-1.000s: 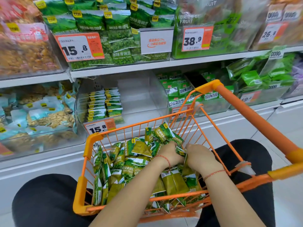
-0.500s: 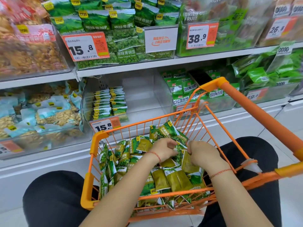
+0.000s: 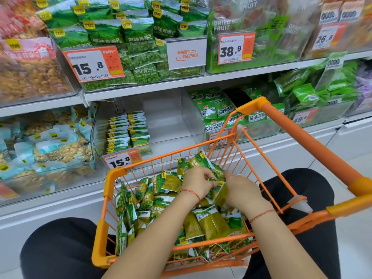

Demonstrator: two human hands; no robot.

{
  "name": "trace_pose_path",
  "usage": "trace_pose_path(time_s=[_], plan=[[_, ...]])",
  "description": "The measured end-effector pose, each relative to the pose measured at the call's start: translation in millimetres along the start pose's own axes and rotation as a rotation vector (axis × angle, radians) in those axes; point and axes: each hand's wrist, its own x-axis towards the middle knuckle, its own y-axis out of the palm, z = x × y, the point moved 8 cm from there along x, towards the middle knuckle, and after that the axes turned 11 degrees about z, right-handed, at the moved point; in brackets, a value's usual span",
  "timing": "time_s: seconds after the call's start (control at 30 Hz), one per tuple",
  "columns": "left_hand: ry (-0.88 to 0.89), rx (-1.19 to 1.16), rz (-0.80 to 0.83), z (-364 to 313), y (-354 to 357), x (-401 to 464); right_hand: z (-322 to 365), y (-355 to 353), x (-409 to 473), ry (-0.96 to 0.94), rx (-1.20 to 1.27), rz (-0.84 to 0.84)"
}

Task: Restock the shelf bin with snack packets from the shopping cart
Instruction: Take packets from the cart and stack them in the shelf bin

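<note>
We had both hands in the orange cart (image 3: pixel 112 178); our left hand (image 3: pixel 198 183) and right hand (image 3: pixel 240 189) curled their fingers round green snack packets (image 3: pixel 207 223) from the heap; we judged loosely gathered packets could slip before reaching the clear shelf bin (image 3: pixel 173 117), which was well apart.

Bright, even overhead store light, barely any shadows. Soft glare on clear bins (image 3: pixel 177 117). Slight motion blur throughout; wide-angle bending of shelves (image 3: pixel 241 76) at edges.

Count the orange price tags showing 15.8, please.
2. One tag is on the upper pea bin, left of centre; another is on the lower clear bin, behind the cart's front rim. None seems hidden.
</note>
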Motion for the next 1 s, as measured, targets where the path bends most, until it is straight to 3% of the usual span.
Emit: trace_pose_path(time_s=[0.2,0.43,0.6,0.77,1.0], plan=[[0.076,-0.287,-0.273,21,-74,-26,19,-46,-15,-0.252,0.449,-0.171],[-0.005,-0.807,-0.389,77,-101,-56,71,-54,-2,-0.645,1.035,0.007],[0.011,-1.074,-0.330,90,-95,-54,87,-32,10,-0.647,1.103,0.173],[0.092,-1.343,-0.258,88,-91,-49,81,-20,20,-0.541,1.389,0.272],[0.114,-1.466,-0.120,76,-86,-50,79,-9,28,-0.488,1.518,0.315]])
